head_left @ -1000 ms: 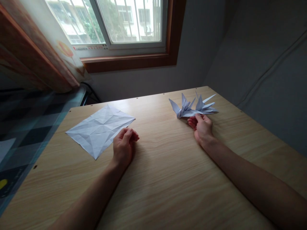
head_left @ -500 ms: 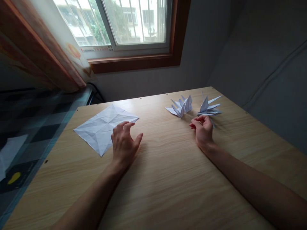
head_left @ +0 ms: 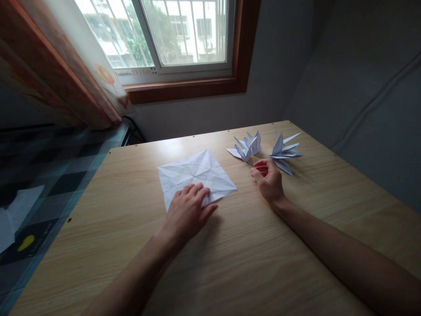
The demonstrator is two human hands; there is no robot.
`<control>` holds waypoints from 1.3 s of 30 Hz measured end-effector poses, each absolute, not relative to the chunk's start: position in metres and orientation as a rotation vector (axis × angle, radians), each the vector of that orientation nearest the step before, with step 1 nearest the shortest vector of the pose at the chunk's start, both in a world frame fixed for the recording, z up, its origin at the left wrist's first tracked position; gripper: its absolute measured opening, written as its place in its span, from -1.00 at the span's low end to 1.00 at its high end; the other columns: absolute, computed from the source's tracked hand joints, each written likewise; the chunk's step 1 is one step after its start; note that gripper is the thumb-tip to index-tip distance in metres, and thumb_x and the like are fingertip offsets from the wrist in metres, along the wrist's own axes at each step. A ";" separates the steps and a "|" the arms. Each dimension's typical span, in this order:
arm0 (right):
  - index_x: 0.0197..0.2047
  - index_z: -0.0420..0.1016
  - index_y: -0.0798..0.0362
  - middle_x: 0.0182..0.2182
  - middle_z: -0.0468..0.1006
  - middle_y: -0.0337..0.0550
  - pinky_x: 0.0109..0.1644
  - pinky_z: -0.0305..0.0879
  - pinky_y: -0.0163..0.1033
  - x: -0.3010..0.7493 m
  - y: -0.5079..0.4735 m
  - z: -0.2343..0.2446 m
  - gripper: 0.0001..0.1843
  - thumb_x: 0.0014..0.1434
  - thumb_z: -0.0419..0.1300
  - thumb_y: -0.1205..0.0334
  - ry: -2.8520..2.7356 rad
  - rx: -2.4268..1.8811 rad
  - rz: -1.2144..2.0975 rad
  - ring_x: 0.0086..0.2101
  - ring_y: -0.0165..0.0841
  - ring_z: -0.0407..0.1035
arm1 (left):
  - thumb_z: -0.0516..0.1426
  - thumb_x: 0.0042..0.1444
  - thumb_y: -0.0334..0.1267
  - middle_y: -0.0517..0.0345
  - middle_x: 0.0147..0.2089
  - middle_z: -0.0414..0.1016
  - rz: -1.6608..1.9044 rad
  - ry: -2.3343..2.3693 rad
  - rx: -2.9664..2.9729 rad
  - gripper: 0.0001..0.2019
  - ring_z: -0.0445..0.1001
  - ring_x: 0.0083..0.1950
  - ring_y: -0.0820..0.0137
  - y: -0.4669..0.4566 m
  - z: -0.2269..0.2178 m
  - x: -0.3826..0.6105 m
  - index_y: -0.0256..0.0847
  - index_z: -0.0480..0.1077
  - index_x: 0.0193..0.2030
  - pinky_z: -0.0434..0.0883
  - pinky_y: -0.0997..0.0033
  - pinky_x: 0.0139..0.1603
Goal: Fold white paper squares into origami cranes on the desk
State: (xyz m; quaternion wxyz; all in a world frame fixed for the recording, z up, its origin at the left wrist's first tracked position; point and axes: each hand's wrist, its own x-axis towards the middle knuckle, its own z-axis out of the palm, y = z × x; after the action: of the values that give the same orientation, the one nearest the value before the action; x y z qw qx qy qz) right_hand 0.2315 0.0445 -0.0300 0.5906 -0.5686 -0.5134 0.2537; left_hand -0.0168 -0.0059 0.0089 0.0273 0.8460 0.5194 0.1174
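A creased square sheet of white paper (head_left: 197,169) lies flat on the wooden tabletop, near the middle. My left hand (head_left: 190,204) rests over its near edge, palm down, with the fingers extended onto the paper and the thumb apart. My right hand (head_left: 269,179) is on the table to the right of the sheet, not touching it. Its fingers are curled toward the thumb, and nothing shows in them. Just beyond the right hand stand folded paper cranes, one cluster (head_left: 246,147) behind it and another (head_left: 284,151) to its right.
The light wooden table (head_left: 230,254) has small dark holes along its edges. On the left is a surface with a checked cloth (head_left: 66,184), holding loose white paper (head_left: 24,204). A window (head_left: 187,35) and an orange curtain (head_left: 66,66) are at the back.
The creased paper has slid right across the table and turned somewhat, with my left hand now on it. My right hand has shifted slightly left, away from the right-hand cranes.
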 end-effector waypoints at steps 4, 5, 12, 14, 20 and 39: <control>-0.13 0.40 0.04 -0.16 0.54 -0.01 -0.06 0.34 0.00 0.228 0.042 -0.028 -0.62 0.07 0.28 0.00 -1.558 -1.410 0.532 -0.15 -0.13 0.45 | 0.11 0.19 0.04 -0.12 0.14 0.45 0.573 1.708 2.606 -0.58 0.36 0.15 0.02 0.003 0.009 -0.028 -0.16 0.38 0.08 0.27 0.04 0.11; -0.09 0.41 0.05 -0.11 0.54 0.03 0.02 0.29 0.07 0.226 0.040 -0.029 -0.55 0.04 0.31 -0.04 -1.685 -1.424 0.501 -0.08 -0.08 0.43 | 0.12 0.18 0.05 -0.17 0.20 0.40 0.583 1.844 2.571 -0.52 0.32 0.19 -0.02 0.008 0.007 -0.034 -0.20 0.35 0.13 0.25 -0.01 0.14; 0.30 0.19 0.17 0.29 0.21 0.26 0.32 -0.09 0.18 0.215 0.029 -0.032 0.04 -0.08 0.30 -0.32 -2.188 -1.580 0.306 0.30 0.06 0.04 | 0.05 0.16 0.17 -0.23 0.35 0.21 0.148 2.046 2.501 -0.31 0.15 0.36 -0.03 0.022 -0.008 -0.054 -0.34 0.25 0.26 0.15 -0.02 0.28; 0.36 0.07 0.23 0.34 0.10 0.31 0.34 -0.15 0.20 0.214 0.027 -0.031 0.15 -0.08 0.26 -0.37 -2.171 -1.705 0.277 0.33 0.08 -0.05 | 0.02 0.17 0.20 -0.23 0.38 0.18 0.103 2.068 2.507 -0.26 0.11 0.39 -0.02 0.021 -0.010 -0.053 -0.37 0.21 0.30 0.11 -0.02 0.31; 0.38 -0.01 0.34 0.32 0.13 0.32 0.38 -0.15 0.15 0.212 0.025 -0.025 0.04 0.07 0.24 -0.19 -2.223 -1.688 0.311 0.33 0.01 -0.02 | -0.03 0.15 0.27 -0.30 0.41 0.09 0.071 2.158 2.420 -0.14 0.04 0.43 -0.08 0.020 -0.014 -0.050 -0.45 0.11 0.36 0.05 -0.14 0.34; -0.18 0.46 0.03 -0.39 0.60 -0.21 -0.15 0.49 -0.12 0.214 0.033 -0.029 -0.73 0.03 0.34 0.17 -1.229 -1.035 0.558 -0.34 -0.28 0.51 | 0.33 -0.11 -0.02 -0.01 -0.15 0.56 1.149 1.362 1.563 -0.07 0.56 -0.06 0.15 0.029 -0.008 -0.058 -0.31 0.09 0.36 0.46 0.12 0.00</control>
State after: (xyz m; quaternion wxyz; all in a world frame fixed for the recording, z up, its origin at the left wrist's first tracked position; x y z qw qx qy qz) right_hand 0.2142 0.0330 -0.0289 0.6597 -0.4574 -0.5431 0.2465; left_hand -0.0585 0.0294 -0.0079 0.3761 0.6109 0.5325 0.4493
